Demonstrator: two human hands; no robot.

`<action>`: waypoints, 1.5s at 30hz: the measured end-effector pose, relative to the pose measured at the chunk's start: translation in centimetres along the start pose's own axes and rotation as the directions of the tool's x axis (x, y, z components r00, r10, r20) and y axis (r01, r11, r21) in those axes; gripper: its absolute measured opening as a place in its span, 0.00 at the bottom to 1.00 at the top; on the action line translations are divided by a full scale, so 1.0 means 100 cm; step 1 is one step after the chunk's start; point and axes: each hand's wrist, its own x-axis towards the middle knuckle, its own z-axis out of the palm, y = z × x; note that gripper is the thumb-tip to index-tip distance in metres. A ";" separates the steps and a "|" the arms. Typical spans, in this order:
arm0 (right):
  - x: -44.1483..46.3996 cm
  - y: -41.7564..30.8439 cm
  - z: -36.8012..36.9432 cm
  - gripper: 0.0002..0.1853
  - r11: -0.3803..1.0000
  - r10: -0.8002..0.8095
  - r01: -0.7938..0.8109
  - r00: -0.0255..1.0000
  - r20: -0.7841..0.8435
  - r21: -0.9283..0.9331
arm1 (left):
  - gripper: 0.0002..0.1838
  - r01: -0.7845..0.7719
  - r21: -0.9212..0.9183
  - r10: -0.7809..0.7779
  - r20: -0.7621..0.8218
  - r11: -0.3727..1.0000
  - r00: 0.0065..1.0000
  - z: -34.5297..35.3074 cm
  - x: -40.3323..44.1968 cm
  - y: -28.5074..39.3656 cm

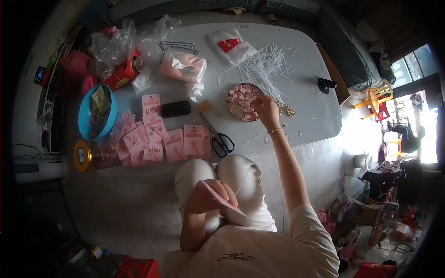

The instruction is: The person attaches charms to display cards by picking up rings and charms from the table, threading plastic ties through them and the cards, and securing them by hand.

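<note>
A pink card (225, 204) is low in the middle of the frame, above the person's lap, gripped at its edge by the left hand (206, 197), thumb and fingers closed on it. Well apart from it, above and to the right, the right hand (266, 110) reaches to the right edge of a round bowl (228, 103) with its fingers bunched — whether they pinch anything, I cannot tell. The bowl holds many small pink pieces (241, 96).

Just right of that hand lies a little heap of gold pieces (287, 110); above the bowl, loose white strips (266, 67) spread out from a white bag (232, 46).

At left centre, pink cards (174, 144) lie overlapping along the near edge of the table (320, 116). Several carry small shiny pieces, so that batch looks done. The card in hand shows nothing fixed on its visible side, and judging by the well-filled bowl and the loose strips — plenty of material remains.

Scissors (222, 143) rest beside those cards, with a black case (175, 109) above. Farther left stand a blue basin (82, 113) and a gold-lidded jar (82, 156).
</note>
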 end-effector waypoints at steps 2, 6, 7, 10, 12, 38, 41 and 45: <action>-0.005 -0.004 -0.015 0.04 0.922 0.085 -0.060 0.995 -0.050 0.383 | 0.07 -0.048 -0.031 0.047 -0.017 0.998 0.999 0.008 0.001 -0.001; -0.012 -0.015 -0.022 0.05 0.929 0.000 0.009 1.000 -0.025 0.369 | 0.09 -0.115 -0.092 0.112 -0.036 0.989 0.993 0.022 0.002 0.004; -0.010 -0.017 -0.023 0.06 0.929 -0.035 0.045 0.999 -0.036 0.366 | 0.09 -0.131 -0.102 0.129 -0.025 0.986 0.991 0.022 0.004 0.006; -0.010 -0.006 0.000 0.05 0.990 -0.007 -0.001 0.998 0.058 0.143 | 0.07 -0.104 -0.089 0.100 -0.041 0.991 0.994 0.022 0.002 0.011; -0.010 0.007 0.020 0.05 0.964 -0.261 0.258 0.964 -0.038 -0.069 | 0.05 -0.085 -0.077 0.079 -0.074 0.993 0.994 0.020 0.001 0.012; 0.009 0.007 0.071 0.07 0.872 -0.372 0.313 0.924 -0.093 -0.376 | 0.06 -0.167 0.054 0.163 0.074 0.984 0.984 -0.006 0.003 0.013; 0.019 0.001 0.075 0.09 0.877 -0.305 0.268 0.952 -0.031 -0.399 | 0.06 -0.170 0.054 0.167 0.065 0.984 0.984 -0.004 0.005 0.011; 0.024 -0.004 0.069 0.09 0.916 -0.236 0.261 0.965 0.117 -0.305 | 0.06 -0.161 0.056 0.158 0.053 0.985 0.986 -0.004 0.001 0.011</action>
